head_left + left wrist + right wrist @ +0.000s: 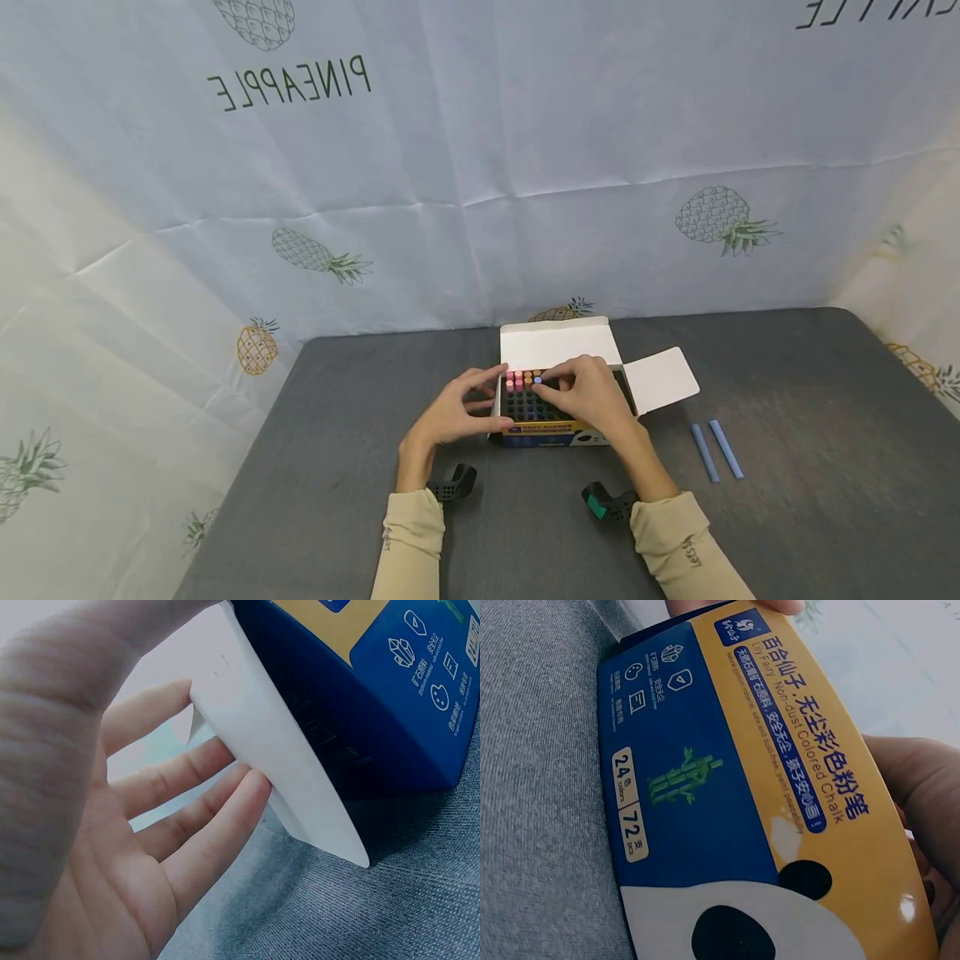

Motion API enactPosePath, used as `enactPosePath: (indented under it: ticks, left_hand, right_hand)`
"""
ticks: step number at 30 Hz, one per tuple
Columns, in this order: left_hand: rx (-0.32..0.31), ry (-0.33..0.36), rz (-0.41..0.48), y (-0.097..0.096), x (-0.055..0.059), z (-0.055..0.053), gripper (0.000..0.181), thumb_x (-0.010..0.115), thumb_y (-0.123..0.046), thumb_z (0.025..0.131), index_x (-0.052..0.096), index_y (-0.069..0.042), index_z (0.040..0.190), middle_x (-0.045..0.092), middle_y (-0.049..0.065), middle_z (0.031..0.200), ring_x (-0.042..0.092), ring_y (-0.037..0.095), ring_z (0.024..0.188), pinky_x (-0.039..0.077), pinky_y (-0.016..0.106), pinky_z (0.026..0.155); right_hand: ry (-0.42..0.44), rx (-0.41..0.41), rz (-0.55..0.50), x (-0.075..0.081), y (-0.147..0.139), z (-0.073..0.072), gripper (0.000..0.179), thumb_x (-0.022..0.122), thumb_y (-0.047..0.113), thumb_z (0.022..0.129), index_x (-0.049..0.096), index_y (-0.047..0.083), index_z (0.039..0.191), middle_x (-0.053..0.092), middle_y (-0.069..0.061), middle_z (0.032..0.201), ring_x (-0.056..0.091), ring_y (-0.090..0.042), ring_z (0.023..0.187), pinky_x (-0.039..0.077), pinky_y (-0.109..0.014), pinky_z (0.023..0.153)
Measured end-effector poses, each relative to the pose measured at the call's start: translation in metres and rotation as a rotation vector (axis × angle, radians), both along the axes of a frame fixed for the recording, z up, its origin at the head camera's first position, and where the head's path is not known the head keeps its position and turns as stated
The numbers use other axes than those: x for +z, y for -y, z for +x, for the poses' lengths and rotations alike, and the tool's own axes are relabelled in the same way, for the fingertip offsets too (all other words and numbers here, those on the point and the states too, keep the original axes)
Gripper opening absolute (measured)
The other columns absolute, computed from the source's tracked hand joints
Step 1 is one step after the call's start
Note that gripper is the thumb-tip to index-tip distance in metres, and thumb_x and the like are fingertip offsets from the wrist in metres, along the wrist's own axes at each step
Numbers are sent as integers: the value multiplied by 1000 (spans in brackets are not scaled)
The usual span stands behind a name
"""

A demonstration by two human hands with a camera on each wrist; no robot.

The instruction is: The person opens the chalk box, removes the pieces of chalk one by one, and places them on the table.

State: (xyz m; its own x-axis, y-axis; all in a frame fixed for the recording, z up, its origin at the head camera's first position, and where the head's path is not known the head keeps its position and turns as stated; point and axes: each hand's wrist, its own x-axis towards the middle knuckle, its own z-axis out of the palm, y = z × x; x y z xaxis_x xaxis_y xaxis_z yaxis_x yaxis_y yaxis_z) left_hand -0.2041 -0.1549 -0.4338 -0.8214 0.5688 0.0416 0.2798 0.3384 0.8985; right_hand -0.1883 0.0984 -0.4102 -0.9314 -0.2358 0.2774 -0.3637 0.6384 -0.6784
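Note:
A blue-and-yellow box of colored chalk (551, 437) stands on the table with its lid up, its printed front filling much of the right wrist view. My left hand (450, 410) grips the box's left end, thumb at the front corner and forefinger at the back. In the left wrist view, the other fingers touch a white side flap (262, 727). Over the holder inside, my right hand (592, 396) pinches the top of a blue chalk stick (537, 381). Pink and orange sticks stand in the holder's left slots; how deep the blue one sits is hidden.
Two blue chalk sticks lie on the grey table right of the box, a left one (704, 452) and a right one (726, 449). The white lid (558, 343) leans back, and a side flap (662, 380) sticks out rightward. A pineapple-print curtain (480, 167) hangs behind.

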Motion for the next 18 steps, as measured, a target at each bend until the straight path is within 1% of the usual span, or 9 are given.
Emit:
enactPosePath:
  ticks: [5, 8, 12, 18]
  left_hand:
    - [1, 0, 1, -1, 0, 0, 80, 82, -26, 88, 43, -19, 158, 53, 14, 134, 55, 28, 123, 55, 44, 111]
    - [1, 2, 3, -1, 1, 1, 80, 82, -26, 88, 43, -19, 158, 53, 14, 135, 55, 28, 123, 55, 44, 111]
    - [1, 1, 8, 0, 1, 2, 80, 82, -26, 89, 43, -19, 158, 53, 14, 135, 55, 28, 122, 56, 44, 111]
    - [2, -3, 4, -1, 0, 2, 79, 82, -25, 89, 43, -20, 158, 53, 14, 133, 54, 27, 122, 56, 44, 111]
  right_hand:
    - [-4, -42, 25, 1, 4, 1, 16, 82, 17, 87, 83, 5, 97, 51, 2, 51, 37, -7, 46, 28, -19, 44]
    - [-24, -58, 29, 2, 5, 2, 16, 81, 18, 87, 84, 6, 98, 50, 2, 52, 36, -7, 46, 24, -18, 43]
    - [-70, -51, 11, 2, 5, 4, 16, 81, 17, 87, 83, 6, 99, 49, 3, 52, 34, -6, 46, 21, -17, 43]
    - [-121, -41, -26, 1, 5, 4, 15, 81, 17, 87, 83, 7, 97, 48, 4, 51, 33, -4, 46, 22, -17, 43]
